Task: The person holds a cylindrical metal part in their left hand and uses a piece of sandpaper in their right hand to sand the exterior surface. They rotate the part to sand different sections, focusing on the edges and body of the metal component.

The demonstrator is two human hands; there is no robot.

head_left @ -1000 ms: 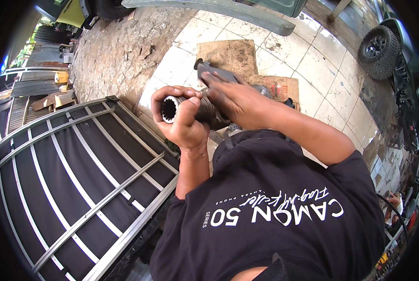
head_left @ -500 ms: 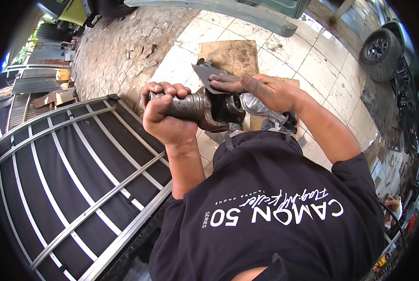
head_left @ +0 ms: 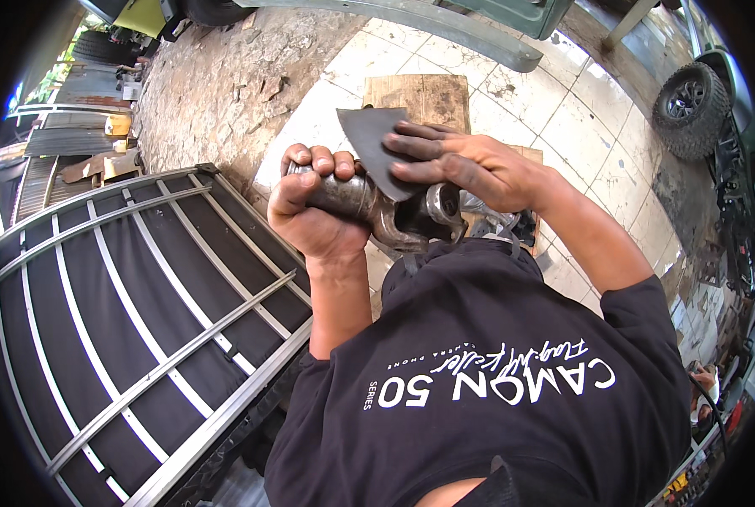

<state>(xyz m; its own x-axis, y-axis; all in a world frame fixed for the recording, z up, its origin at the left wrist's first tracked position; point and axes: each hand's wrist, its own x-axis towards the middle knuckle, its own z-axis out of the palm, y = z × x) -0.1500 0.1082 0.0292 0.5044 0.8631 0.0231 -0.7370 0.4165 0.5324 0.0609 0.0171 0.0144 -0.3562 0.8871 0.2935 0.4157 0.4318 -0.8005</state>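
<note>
My left hand [head_left: 325, 218] is wrapped round the tube end of a worn steel driveshaft yoke [head_left: 388, 226], its forked end pointing right. Against the top of the yoke lies a dark grey sheet of sandpaper [head_left: 367, 139], bent, with a loose corner sticking up. My right hand [head_left: 483, 173] holds this sheet, its fingers stretched over it and pressing it toward the metal. The spot where sheet and yoke meet is partly hidden by the fingers. Behind the right hand a silvery metal part [head_left: 472, 205] shows only in part.
Below the hands a stained wooden board [head_left: 420, 91] lies on white floor tiles [head_left: 593, 127]. Close on my left stands a large black panel with silver bars [head_left: 141, 296]. A grey-green metal beam [head_left: 428, 34] crosses the far side. A vehicle's knobbly wheel [head_left: 690, 110] stands at the right.
The sandpaper has tilted to show more of its face, and my right fingers have shifted over it. The yoke and my left hand have moved slightly right, with the fork turned somewhat.
</note>
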